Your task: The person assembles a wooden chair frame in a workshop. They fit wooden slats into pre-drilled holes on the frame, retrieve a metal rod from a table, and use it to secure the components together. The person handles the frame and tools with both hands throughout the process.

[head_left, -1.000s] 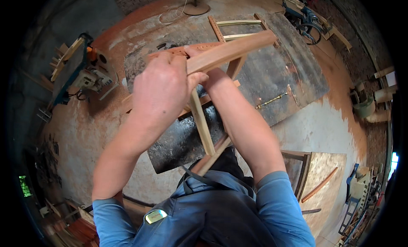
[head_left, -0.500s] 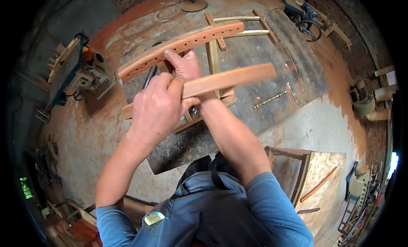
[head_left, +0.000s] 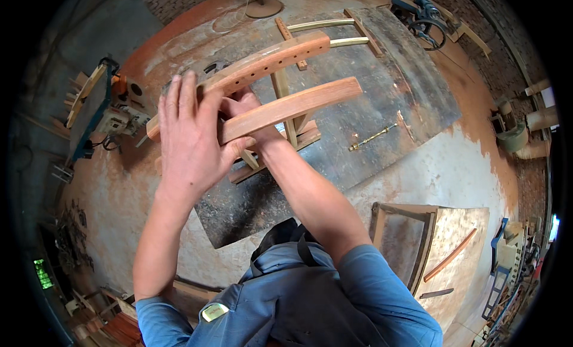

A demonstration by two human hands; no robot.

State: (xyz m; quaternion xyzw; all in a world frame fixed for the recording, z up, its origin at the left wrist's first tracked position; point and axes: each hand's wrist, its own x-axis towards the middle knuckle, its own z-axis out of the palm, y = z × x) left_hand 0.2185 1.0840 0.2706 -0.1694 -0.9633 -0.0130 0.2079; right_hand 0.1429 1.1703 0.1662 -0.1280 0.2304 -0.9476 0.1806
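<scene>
"Above the left half of the dark board (head_left: pixel 382 96), what has the person got?"

"A wooden frame (head_left: pixel 292 108): two curved rails with pale crosspieces (head_left: pixel 279 84) between them. The far rail (head_left: pixel 262 63) has a row of holes along its face, and its left end appears to reach past the board's left edge."

"And the fingers?"

"The left hand (head_left: pixel 194 129) lies across the left ends of both rails, fingers stretched straight over the far one rather than curled round it, thumb just under the near rail (head_left: pixel 310 100). The right hand (head_left: pixel 246 100) passes beneath that rail into the gap. Its fingers are mostly hidden, so I can't tell whether they are closed on anything."

"Which step would you call this?"

"Steadying or turning the frame by hand, I'd judge, with the right arm supporting it from inside."

"What does the next move call for?"

"Probably a sure hold from the right before the left shifts, since straight fingers alone would control little. Any swing should stay short on the far side: a second frame (head_left: pixel 363 32) lies near the board's far edge. The brass-coloured rod (head_left: pixel 373 137), towards the right corner, is well apart."
</scene>
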